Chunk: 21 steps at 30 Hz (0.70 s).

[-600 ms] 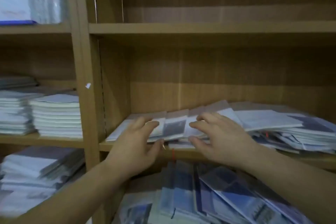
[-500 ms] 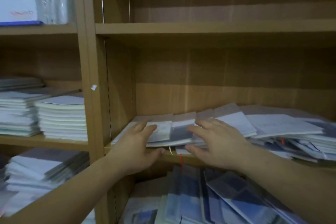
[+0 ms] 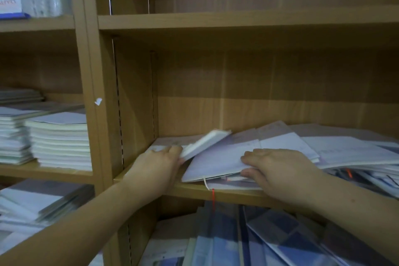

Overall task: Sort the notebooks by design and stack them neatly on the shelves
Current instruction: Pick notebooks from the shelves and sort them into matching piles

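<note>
As left hand (image 3: 158,164) grips notebook (image 3: 205,142), right hand (image 3: 285,173) pinches lavender cover (image 3: 218,162).

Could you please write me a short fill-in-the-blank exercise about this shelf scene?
The left hand grips a tilted ___.
The right hand pinches the pale notebook between fingers and ___.
A ___ ribbon hangs over the shelf edge.
The neat stacks stand in the ___ compartment.
Missing: notebook; thumb; red; left.
</note>
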Each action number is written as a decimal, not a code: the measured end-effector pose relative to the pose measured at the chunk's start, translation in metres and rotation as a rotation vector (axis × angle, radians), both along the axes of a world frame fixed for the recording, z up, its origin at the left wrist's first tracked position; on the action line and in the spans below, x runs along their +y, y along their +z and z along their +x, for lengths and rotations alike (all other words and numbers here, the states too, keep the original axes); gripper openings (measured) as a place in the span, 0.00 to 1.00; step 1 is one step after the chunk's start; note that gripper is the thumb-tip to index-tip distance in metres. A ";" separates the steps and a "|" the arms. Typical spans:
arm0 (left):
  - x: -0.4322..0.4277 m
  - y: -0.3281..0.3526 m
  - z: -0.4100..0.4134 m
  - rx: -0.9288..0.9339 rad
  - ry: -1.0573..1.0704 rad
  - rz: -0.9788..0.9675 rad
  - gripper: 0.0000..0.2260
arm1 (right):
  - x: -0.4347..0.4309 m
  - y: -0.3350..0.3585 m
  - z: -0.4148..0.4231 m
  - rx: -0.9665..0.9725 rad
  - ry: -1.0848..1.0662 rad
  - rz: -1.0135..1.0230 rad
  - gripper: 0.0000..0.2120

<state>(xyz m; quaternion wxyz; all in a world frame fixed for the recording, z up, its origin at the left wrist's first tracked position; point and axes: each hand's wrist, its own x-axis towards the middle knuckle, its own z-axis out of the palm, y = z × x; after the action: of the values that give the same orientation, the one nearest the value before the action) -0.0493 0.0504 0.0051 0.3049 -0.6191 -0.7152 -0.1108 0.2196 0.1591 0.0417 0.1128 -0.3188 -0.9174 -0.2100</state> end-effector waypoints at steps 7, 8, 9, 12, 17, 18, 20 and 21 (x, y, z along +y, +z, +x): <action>0.005 0.014 0.051 -0.147 -0.162 0.259 0.07 | -0.007 0.018 0.031 -0.011 -0.040 -0.026 0.22; 0.007 0.013 0.065 -0.098 -0.198 0.252 0.05 | -0.009 0.022 0.039 0.077 -0.054 -0.172 0.24; 0.008 0.009 0.082 -0.035 -0.206 0.210 0.06 | -0.011 0.025 0.049 0.251 -0.031 -0.339 0.25; 0.016 -0.009 0.117 0.099 -0.225 0.155 0.17 | -0.017 0.037 0.077 0.867 0.044 -0.578 0.16; 0.031 -0.003 0.144 -0.014 -0.418 0.295 0.07 | -0.010 0.053 0.059 0.522 -0.100 -0.557 0.24; 0.028 0.001 0.144 -0.107 -0.467 0.257 0.09 | -0.005 0.056 0.054 0.437 -0.148 -0.558 0.25; 0.015 0.015 0.128 -0.521 -0.498 0.135 0.12 | 0.003 0.060 0.050 0.346 -0.205 -0.557 0.23; 0.009 0.020 0.113 -0.694 -0.453 0.117 0.11 | 0.006 0.061 0.049 0.321 -0.215 -0.546 0.23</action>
<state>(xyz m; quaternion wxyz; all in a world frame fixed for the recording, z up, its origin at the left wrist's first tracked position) 0.0637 0.0593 0.0247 0.0485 -0.6685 -0.6137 -0.4174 0.2690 0.1648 0.1027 0.1434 -0.4614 -0.8713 0.0859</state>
